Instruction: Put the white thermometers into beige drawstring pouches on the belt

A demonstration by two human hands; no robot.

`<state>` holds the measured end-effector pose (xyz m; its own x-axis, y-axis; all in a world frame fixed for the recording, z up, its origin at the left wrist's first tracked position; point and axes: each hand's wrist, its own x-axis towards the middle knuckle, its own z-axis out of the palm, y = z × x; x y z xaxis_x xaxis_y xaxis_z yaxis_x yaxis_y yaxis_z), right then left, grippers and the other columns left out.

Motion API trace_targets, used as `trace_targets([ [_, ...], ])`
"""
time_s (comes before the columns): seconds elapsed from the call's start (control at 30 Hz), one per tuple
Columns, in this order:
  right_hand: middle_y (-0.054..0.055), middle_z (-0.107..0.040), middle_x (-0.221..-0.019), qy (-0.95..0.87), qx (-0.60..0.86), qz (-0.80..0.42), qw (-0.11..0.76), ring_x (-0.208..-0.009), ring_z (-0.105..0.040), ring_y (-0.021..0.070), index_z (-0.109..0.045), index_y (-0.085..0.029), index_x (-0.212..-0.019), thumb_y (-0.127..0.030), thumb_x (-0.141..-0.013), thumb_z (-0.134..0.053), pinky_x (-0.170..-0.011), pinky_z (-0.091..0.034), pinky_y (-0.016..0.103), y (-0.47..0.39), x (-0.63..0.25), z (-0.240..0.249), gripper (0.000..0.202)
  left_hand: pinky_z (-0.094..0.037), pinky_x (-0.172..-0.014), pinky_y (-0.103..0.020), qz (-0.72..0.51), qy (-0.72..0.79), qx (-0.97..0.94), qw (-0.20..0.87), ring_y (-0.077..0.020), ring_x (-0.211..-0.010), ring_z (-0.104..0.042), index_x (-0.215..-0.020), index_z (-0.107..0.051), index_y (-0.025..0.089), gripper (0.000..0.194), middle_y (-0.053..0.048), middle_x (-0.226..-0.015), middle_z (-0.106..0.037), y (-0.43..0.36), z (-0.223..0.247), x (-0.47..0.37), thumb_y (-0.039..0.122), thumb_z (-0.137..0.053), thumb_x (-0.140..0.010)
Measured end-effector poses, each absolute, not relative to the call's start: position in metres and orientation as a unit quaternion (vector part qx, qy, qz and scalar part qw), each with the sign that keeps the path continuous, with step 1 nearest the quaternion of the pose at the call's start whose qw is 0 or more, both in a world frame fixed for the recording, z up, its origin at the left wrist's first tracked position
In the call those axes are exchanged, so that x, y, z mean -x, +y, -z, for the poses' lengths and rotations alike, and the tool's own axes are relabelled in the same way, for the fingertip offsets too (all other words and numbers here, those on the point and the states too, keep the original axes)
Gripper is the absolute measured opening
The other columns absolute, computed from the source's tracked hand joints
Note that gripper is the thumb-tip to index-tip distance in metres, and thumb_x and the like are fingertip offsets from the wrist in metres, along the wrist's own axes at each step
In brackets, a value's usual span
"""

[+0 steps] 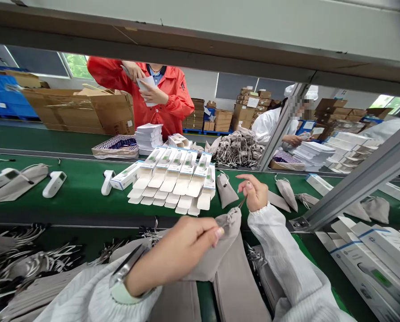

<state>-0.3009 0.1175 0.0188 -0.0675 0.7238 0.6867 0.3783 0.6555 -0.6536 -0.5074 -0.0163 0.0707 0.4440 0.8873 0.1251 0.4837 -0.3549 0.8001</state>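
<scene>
My left hand (183, 246) is closed on a grey drawstring pouch (228, 232) near the front edge of the green belt. Up and to the right, my right hand (256, 194) pinches the pouch's cord, which runs taut down to its gathered neck. What the pouch contains is hidden. Just behind it, another grey pouch (226, 190) lies on the belt with its neck drawn in. Below both hands, stacks of flat grey pouches (238, 286) lie with their cords loose.
On the green belt (82, 188) are a pile of open-flapped white boxes (176, 174) and white handheld devices (54, 184). A slanted metal post (351, 179) rises at right beside more boxes (374, 264). Opposite, a person in red (180, 98) holds papers; another wears white.
</scene>
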Motion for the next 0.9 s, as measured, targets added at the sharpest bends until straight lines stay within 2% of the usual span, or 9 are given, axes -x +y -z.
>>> trace_targets([
  [0.27, -0.002, -0.049, -0.047, -0.625, 0.300, -0.284, 0.663, -0.032, -0.027, 0.0044, -0.057, -0.014, -0.076, -0.054, -0.076, -0.037, -0.032, -0.016, 0.018, 0.118, 0.301, -0.029, 0.044, -0.021, -0.044, -0.020, -0.417, 0.332, -0.726, 0.434, -0.0060, -0.045, -0.026, -0.058, -0.042, 0.015, 0.034, 0.005, -0.051, -0.032, -0.032, -0.071, 0.501, 0.030, -0.035, -0.087],
  [0.4, 0.002, -0.059, -0.076, -0.781, 0.158, -0.454, 0.398, -0.044, -0.041, 0.0053, -0.053, -0.016, -0.100, -0.065, -0.057, -0.053, -0.038, -0.032, 0.018, 0.081, 0.326, -0.044, 0.065, -0.024, -0.044, -0.019, -0.521, 0.301, -0.670, 0.436, -0.0062, -0.047, -0.029, -0.067, -0.047, 0.017, 0.030, 0.004, -0.056, -0.036, -0.036, -0.064, 0.502, 0.032, -0.034, -0.089],
  [0.47, 0.001, -0.060, -0.082, -0.831, 0.082, -0.491, 0.249, -0.060, -0.052, 0.0094, -0.055, -0.018, -0.093, -0.055, -0.049, -0.066, -0.052, -0.043, 0.020, 0.054, 0.350, -0.046, 0.059, -0.029, -0.048, -0.019, -0.553, 0.278, -0.667, 0.414, -0.0070, -0.050, -0.035, -0.071, -0.049, 0.018, 0.026, 0.003, -0.058, -0.040, -0.040, -0.065, 0.504, 0.031, -0.034, -0.089],
  [0.53, -0.001, -0.060, -0.074, -0.841, 0.075, -0.489, 0.219, -0.067, -0.056, 0.0120, -0.056, -0.019, -0.078, -0.044, -0.049, -0.070, -0.061, -0.047, 0.022, 0.038, 0.366, -0.047, 0.041, -0.035, -0.056, -0.021, -0.542, 0.245, -0.711, 0.375, -0.0088, -0.056, -0.043, -0.072, -0.051, 0.019, 0.025, 0.002, -0.061, -0.046, -0.046, -0.070, 0.506, 0.030, -0.035, -0.089],
  [0.6, -0.001, -0.058, -0.070, -0.810, 0.160, -0.430, 0.365, -0.068, -0.057, 0.0138, -0.054, -0.019, -0.075, -0.043, -0.050, -0.069, -0.063, -0.048, 0.025, 0.042, 0.361, -0.049, 0.038, -0.038, -0.063, -0.024, -0.493, 0.231, -0.764, 0.346, -0.0109, -0.063, -0.047, -0.077, -0.053, 0.019, 0.024, 0.000, -0.066, -0.051, -0.049, -0.075, 0.503, 0.030, -0.036, -0.088],
  [0.67, 0.003, -0.058, -0.082, -0.668, 0.318, -0.284, 0.610, -0.079, -0.057, 0.0168, -0.050, -0.017, -0.089, -0.046, -0.055, -0.064, -0.071, -0.048, 0.030, 0.066, 0.335, -0.051, 0.046, -0.040, -0.070, -0.025, -0.417, 0.239, -0.814, 0.327, -0.0124, -0.072, -0.051, -0.086, -0.054, 0.018, 0.021, -0.002, -0.076, -0.056, -0.047, -0.071, 0.495, 0.029, -0.036, -0.088],
  [0.73, 0.009, -0.053, -0.101, -0.443, 0.493, -0.092, 0.743, -0.094, -0.053, 0.0191, -0.040, -0.015, -0.106, -0.044, -0.067, -0.053, -0.081, -0.044, 0.035, 0.100, 0.294, -0.050, 0.050, -0.039, -0.083, -0.027, -0.336, 0.260, -0.862, 0.277, -0.0151, -0.091, -0.051, -0.101, -0.052, 0.018, 0.021, -0.005, -0.096, -0.057, -0.039, -0.053, 0.482, 0.026, -0.037, -0.088],
  [0.8, 0.014, -0.048, -0.110, -0.369, 0.671, 0.006, 0.643, -0.104, -0.048, 0.0223, -0.031, -0.012, -0.116, -0.041, -0.070, -0.049, -0.086, -0.041, 0.037, 0.132, 0.255, -0.043, 0.057, -0.029, -0.097, -0.036, -0.281, 0.280, -0.901, 0.177, -0.0207, -0.116, -0.036, -0.117, -0.043, 0.020, 0.033, -0.008, -0.120, -0.048, -0.028, -0.021, 0.469, 0.030, -0.041, -0.086],
  [0.9, 0.015, -0.055, -0.095, -0.460, 0.816, -0.026, 0.348, -0.095, -0.053, 0.0286, -0.039, -0.013, -0.110, -0.038, -0.064, -0.056, -0.079, -0.042, 0.041, 0.160, 0.218, -0.021, 0.056, -0.022, -0.100, -0.047, -0.205, 0.317, -0.922, 0.085, -0.0260, -0.126, -0.020, -0.122, -0.039, 0.027, 0.039, -0.007, -0.136, -0.030, -0.018, 0.029, 0.457, 0.035, -0.044, -0.084],
])
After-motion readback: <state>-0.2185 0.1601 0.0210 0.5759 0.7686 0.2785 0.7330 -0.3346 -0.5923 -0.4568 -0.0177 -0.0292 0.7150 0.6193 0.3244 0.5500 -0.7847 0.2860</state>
